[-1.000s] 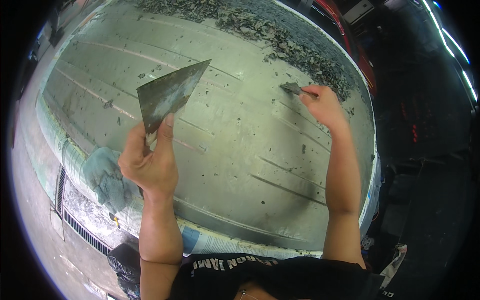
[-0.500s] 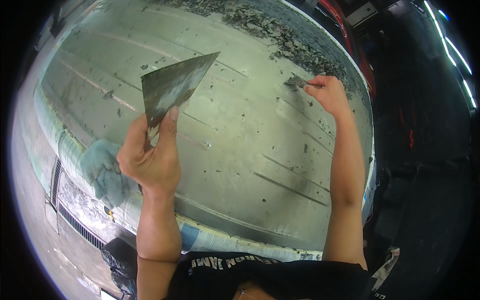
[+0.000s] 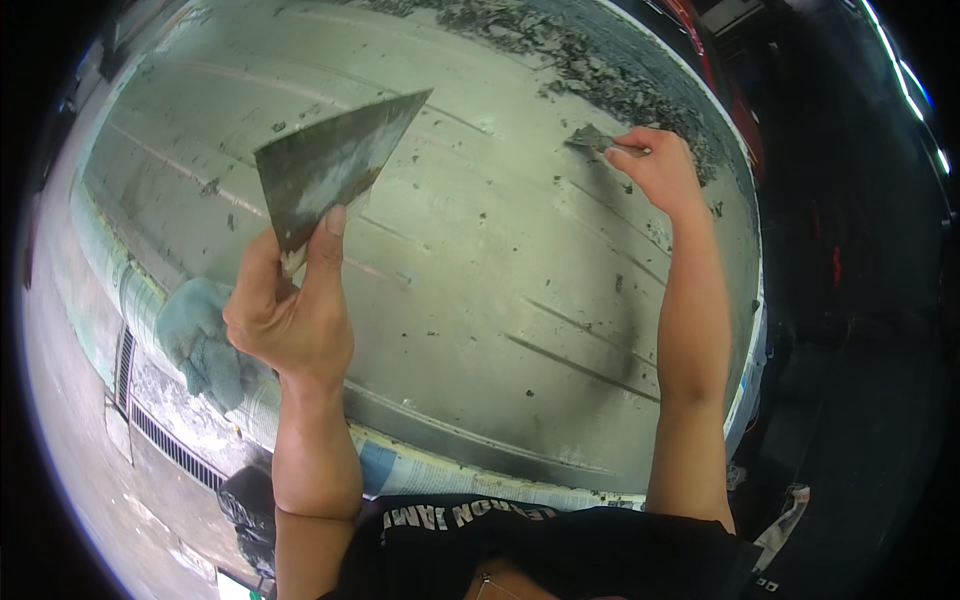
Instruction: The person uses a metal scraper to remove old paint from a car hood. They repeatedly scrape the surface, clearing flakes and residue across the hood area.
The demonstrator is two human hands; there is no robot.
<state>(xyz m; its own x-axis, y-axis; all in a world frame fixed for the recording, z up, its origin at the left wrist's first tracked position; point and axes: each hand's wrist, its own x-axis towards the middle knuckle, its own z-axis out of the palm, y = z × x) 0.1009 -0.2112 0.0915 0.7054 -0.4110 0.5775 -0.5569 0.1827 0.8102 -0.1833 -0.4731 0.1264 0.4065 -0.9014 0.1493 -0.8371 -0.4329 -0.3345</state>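
Observation:
My left hand (image 3: pixel 290 310) is closed around the base of a wide triangular putty knife (image 3: pixel 335 160), raised above a large pale grey-green ribbed panel (image 3: pixel 440 290) that looks like a vehicle roof. Its broad metal blade faces up, with the thumb pressed on it. At the right, my right hand (image 3: pixel 655 170) grips a smaller scraper (image 3: pixel 590 138) by its handle. That scraper's blade points left, at or just over the panel; contact cannot be made out. Dark flakes of peeled coating (image 3: pixel 560 60) are heaped beyond it, and small crumbs dot the bare surface.
A grey-green cloth (image 3: pixel 205 335) hangs on the panel's left edge. Newspaper masking (image 3: pixel 430 475) runs along the near edge. A black bag (image 3: pixel 250 505) and a floor drain grate (image 3: pixel 180 450) are below left. Something red (image 3: pixel 700 40) stands past the far right edge.
The wide putty knife in my left hand has moved slightly left and up. My right hand and its scraper have shifted a little farther away. Both grips are unchanged.

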